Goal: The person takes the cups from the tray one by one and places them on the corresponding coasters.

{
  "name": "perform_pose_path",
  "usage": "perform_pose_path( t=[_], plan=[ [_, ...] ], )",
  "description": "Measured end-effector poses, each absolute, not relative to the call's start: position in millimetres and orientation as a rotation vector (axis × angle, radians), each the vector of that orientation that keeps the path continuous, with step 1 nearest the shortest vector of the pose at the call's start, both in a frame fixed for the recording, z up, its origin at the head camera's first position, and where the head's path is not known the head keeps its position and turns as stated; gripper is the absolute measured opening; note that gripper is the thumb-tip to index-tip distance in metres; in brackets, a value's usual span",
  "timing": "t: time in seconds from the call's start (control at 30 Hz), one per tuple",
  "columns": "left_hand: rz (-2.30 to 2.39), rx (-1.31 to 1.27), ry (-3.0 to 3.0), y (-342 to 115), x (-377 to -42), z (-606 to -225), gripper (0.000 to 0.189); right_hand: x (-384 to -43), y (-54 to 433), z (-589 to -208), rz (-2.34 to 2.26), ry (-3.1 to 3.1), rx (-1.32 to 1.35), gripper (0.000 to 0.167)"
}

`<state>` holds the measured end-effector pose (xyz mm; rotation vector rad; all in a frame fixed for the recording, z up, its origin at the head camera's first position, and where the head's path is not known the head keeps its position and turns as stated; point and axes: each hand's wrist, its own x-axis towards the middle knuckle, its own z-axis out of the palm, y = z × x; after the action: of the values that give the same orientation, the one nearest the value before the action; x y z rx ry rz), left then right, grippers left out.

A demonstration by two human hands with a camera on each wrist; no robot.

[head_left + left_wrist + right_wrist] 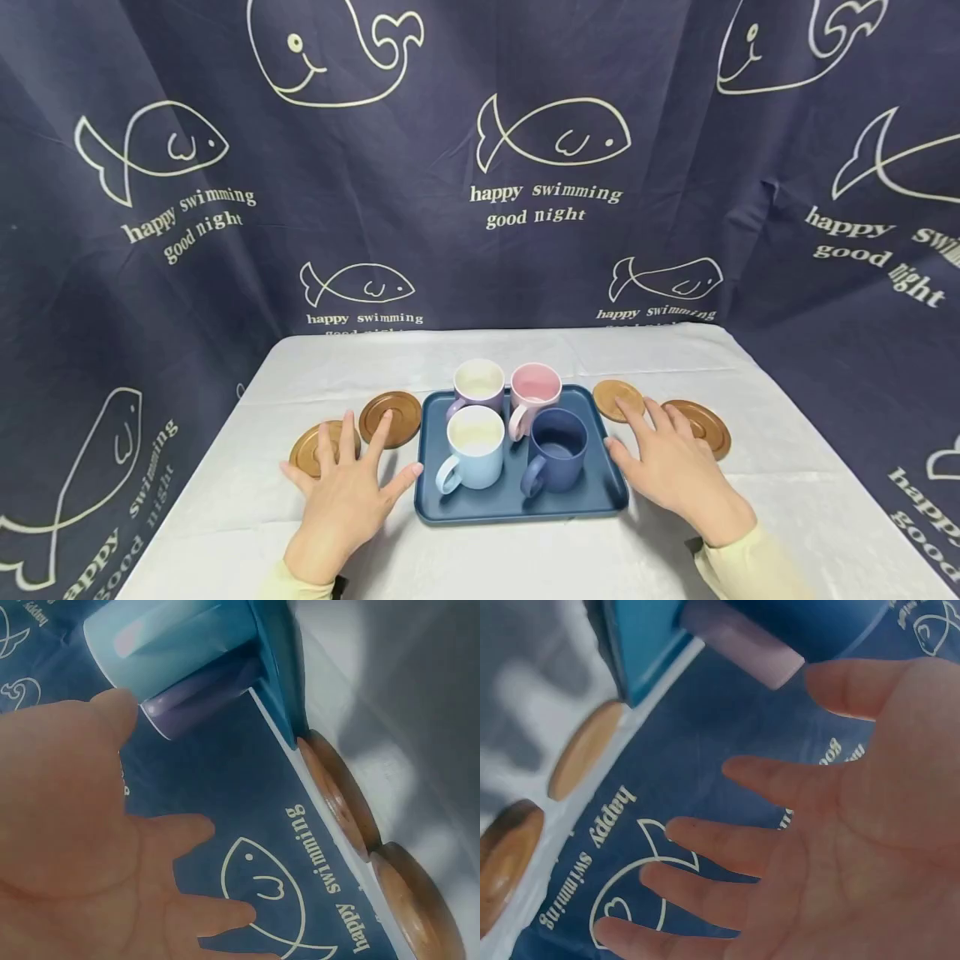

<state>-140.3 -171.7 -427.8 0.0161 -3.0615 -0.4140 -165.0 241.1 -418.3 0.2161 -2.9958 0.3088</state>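
Observation:
My left hand point(347, 498), fingers spread, hovers over the table left of a blue tray point(480, 507), nearest two wooden coasters: one point(306, 454) partly hidden behind the fingers, another point(401, 408) beside the tray. On the right, my right hand point(675, 467) is held out with extended fingers near a light wooden coaster point(611, 392) and a darker one point(712, 429). Both palms hold nothing in the wrist views. Upright on the tray stand a light blue mug point(480, 467), a dark blue mug point(564, 471), a purple mug point(491, 403) and a pink mug point(542, 402).
A white cloth point(517, 558) covers the table. Behind it hangs a navy curtain point(450, 150) printed with fish and words. The mugs stand close together, their handles pointing toward the near left.

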Motion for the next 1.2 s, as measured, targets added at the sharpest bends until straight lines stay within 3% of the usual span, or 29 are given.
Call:
perform_pose_path(
  t=[0.5, 0.9, 1.2],
  plan=[
    [-0.425, 0.017, -3.118, -172, -172, -411, 0.094, -188, 241, -376, 0.324, -3.065, 0.306, 0.07],
    [-0.402, 0.02, -3.175, -170, -194, -408, 0.086, -200, 243, -358, 0.386, -3.153, 0.342, 0.071],
    [-0.477, -0.014, -3.197, -173, -212, -384, 0.084, -207, 244, -350, 0.462, -3.141, 0.404, 0.069]
  ],
)
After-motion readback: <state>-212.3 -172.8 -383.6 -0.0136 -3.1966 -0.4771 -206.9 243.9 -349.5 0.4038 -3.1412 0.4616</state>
